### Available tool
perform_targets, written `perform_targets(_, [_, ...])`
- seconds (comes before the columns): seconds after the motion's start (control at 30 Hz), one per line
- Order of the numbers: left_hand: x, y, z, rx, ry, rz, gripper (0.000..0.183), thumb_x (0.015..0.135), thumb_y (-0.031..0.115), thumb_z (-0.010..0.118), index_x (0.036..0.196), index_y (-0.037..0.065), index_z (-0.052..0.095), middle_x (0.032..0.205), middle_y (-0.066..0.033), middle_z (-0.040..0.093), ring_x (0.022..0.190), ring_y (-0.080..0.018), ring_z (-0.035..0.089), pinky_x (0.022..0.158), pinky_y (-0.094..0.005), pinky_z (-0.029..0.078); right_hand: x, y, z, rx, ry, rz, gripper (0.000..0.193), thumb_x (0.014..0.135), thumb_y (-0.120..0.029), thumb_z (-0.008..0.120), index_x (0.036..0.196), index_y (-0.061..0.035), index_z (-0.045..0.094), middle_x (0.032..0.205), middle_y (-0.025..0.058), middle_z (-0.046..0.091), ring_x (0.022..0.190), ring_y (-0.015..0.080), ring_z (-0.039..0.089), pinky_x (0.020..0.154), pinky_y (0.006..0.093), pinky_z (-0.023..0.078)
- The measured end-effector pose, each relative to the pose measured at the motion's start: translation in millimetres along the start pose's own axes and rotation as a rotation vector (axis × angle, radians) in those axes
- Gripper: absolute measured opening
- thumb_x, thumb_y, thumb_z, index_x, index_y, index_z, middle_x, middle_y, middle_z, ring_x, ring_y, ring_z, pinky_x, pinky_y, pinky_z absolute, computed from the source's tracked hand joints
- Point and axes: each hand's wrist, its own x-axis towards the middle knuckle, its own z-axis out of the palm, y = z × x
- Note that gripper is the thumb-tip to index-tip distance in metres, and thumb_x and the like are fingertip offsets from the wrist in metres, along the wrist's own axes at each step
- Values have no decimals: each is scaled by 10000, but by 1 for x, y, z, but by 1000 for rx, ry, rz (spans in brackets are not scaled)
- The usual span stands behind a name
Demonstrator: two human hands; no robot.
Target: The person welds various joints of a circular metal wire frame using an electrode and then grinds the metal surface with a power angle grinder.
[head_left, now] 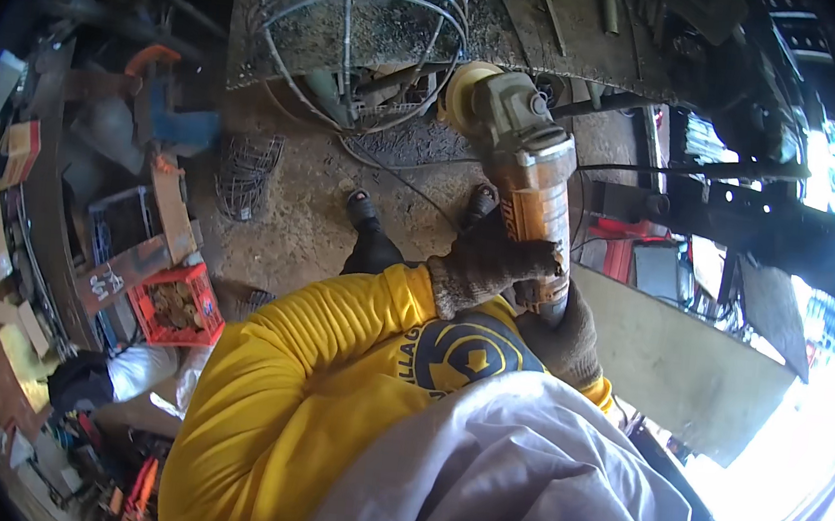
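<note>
An orange and grey angle grinder (535,186) is held up in front of my chest, its pale round disc (468,93) pointing away toward the workbench. My left hand (485,265), in a dark knitted glove, wraps round the middle of its body. Lower down, my right hand (571,338) in a similar glove closes round the rear end; its fingers are partly hidden behind the tool. Just left of the disc, a round wire cage (349,28) of bent metal rods rests on the bench and overhangs its edge. Whether the disc touches the cage I cannot tell.
The dark metal workbench (520,29) carries rods and grit. Wire pieces (248,174) lie on the floor at left, and a cable (405,181) crosses near my feet. A red crate (175,306) stands among clutter at left; a pale board (675,356) leans at right, near dark metal frames.
</note>
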Motion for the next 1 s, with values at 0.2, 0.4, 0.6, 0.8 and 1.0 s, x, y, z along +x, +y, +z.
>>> perform_targets(0.2, [-47, 7, -3, -58, -158, -88, 508, 833, 148, 782, 1274, 49, 550, 1161, -93, 643, 1070, -199, 638, 980, -374, 516, -63, -11, 51, 101, 136, 50, 536, 762, -67, 703, 1281, -36, 571, 1120, 127, 706, 1034, 225, 683, 911, 372, 522])
perform_targets(0.4, [-86, 18, -12, -22, -246, -106, 541, 823, 187, 802, 1280, 55, 545, 1158, -88, 640, 1067, -200, 635, 974, -375, 522, -95, -15, 94, 203, 188, 20, 707, 748, -97, 764, 1399, -17, 502, 1208, 180, 699, 1115, 260, 684, 957, 381, 517])
perform_targets(0.6, [-136, 24, -32, 8, -268, -203, 586, 783, 247, 846, 1258, 59, 560, 1145, -83, 644, 1050, -197, 638, 952, -375, 534, -123, -7, 141, 199, 211, 49, 716, 729, -116, 791, 1383, -22, 516, 1192, 181, 705, 1093, 276, 692, 937, 393, 528])
perform_targets(0.8, [-170, 33, -58, 30, -352, -256, 586, 791, 253, 836, 1271, 61, 559, 1157, -85, 646, 1068, -195, 634, 963, -376, 528, -152, -28, 188, 322, 235, 73, 699, 738, -107, 790, 1379, -44, 519, 1225, 175, 683, 1110, 270, 672, 963, 398, 514])
perform_targets(1.0, [-193, 76, -107, 41, -358, -237, 605, 788, 257, 833, 1284, 50, 554, 1178, -94, 647, 1090, -207, 633, 988, -384, 516, -145, -84, 235, 260, 305, 136, 622, 762, -70, 775, 1336, -38, 539, 1204, 149, 682, 1087, 231, 660, 926, 383, 523])
